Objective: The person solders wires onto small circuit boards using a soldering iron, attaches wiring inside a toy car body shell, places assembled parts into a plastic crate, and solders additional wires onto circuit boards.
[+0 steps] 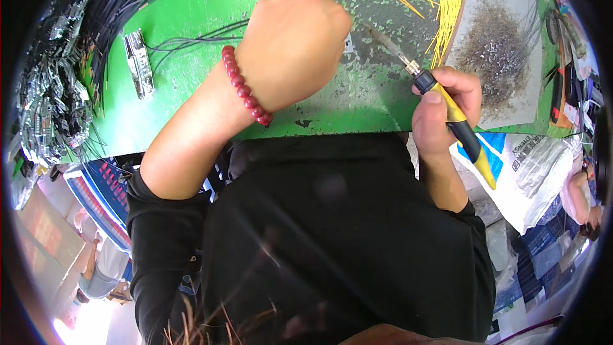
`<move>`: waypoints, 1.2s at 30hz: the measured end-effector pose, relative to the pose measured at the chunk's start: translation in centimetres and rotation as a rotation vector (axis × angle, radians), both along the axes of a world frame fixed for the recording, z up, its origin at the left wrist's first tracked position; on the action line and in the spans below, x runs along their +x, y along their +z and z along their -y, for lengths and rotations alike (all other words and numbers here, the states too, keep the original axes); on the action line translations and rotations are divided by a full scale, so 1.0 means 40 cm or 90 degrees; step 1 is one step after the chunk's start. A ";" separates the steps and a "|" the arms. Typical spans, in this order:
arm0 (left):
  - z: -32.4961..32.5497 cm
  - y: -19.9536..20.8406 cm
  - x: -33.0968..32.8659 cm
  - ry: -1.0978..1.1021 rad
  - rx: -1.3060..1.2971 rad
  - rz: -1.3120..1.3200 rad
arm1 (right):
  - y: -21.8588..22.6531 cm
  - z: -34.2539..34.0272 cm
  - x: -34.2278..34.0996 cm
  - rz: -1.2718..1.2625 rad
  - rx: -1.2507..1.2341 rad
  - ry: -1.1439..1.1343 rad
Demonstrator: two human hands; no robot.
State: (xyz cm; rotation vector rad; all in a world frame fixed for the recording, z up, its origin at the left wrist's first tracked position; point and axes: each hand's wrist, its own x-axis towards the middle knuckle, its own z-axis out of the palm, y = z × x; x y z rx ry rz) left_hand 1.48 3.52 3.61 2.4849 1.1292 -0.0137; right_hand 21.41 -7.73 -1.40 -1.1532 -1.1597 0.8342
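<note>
In my right hand (440, 105) is a soldering iron (454, 105) with a yellow and black handle, gripped near its metal collar. Its tip points up and left, close to my left hand (297, 51). That hand is closed, back side up, over the worn green table (357, 99); its fingers and most of what they hold are hidden. A small pale metal bit (348, 45) shows at its edge. Thin black wires (198, 39) run from behind this hand to a shiny metal part (139, 64) lying on the left. A red bead bracelet circles my left wrist.
Bundles of black wires (118, 6) and a heap of shiny metal parts (54, 83) crowd the left side. Thin yellow strips (450, 3) lie beside a grey board (520, 6) covered in dark debris. Hand tools (560, 83) rest at the right edge. Other people appear at both rims.
</note>
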 end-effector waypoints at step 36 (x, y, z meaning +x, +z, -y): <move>-0.037 0.299 -0.171 -0.523 0.387 0.128 | 0.412 -0.375 0.061 0.719 0.488 0.070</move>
